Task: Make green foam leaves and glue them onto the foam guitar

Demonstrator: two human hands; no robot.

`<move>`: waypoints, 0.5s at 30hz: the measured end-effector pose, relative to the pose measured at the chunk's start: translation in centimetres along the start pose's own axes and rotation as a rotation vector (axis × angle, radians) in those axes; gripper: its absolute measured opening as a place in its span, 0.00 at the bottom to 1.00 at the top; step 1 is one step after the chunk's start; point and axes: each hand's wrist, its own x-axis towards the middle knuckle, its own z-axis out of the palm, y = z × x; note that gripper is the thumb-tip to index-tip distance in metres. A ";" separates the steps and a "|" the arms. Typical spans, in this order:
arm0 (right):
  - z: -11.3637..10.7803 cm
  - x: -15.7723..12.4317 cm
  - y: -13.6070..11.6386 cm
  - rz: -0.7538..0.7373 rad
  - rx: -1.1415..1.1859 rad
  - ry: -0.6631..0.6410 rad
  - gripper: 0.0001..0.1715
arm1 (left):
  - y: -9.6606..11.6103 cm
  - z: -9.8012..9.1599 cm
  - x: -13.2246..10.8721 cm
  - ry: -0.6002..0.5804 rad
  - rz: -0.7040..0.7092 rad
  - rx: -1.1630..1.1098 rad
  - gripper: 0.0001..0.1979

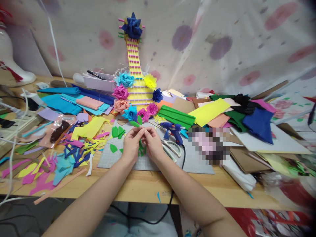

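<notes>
My left hand (131,142) and my right hand (153,143) meet over a grey cutting mat (197,164), fingertips pinched together on a small green foam piece (141,148). Loose green foam leaves (118,132) lie on the mat just left of my hands. White-handled scissors (171,148) and a blue glue gun (172,130) rest right of my right hand. Behind stands a yellow foam guitar (136,72) ringed with foam flowers in blue, pink, yellow and peach.
Coloured foam scraps (61,158) cover the wooden table on the left. Stacked foam sheets (209,112) in green, yellow, blue and black lie at the right. The glue gun's black cord (172,194) drops over the front edge. White cables (12,158) hang at the left.
</notes>
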 end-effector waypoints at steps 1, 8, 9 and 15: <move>0.0 0.0 0.0 0.002 0.001 -0.001 0.14 | 0.0 0.0 0.0 0.010 -0.005 -0.008 0.11; 0.2 -0.2 0.2 0.000 -0.025 -0.046 0.13 | 0.1 -0.1 0.2 0.054 0.004 0.003 0.12; 0.2 -0.2 0.2 0.003 -0.052 -0.056 0.12 | 0.2 -0.2 0.2 0.064 0.014 0.012 0.12; -0.5 -0.2 -1.5 -0.077 -0.373 -0.087 0.12 | 2.3 -1.0 1.3 0.129 0.142 0.005 0.11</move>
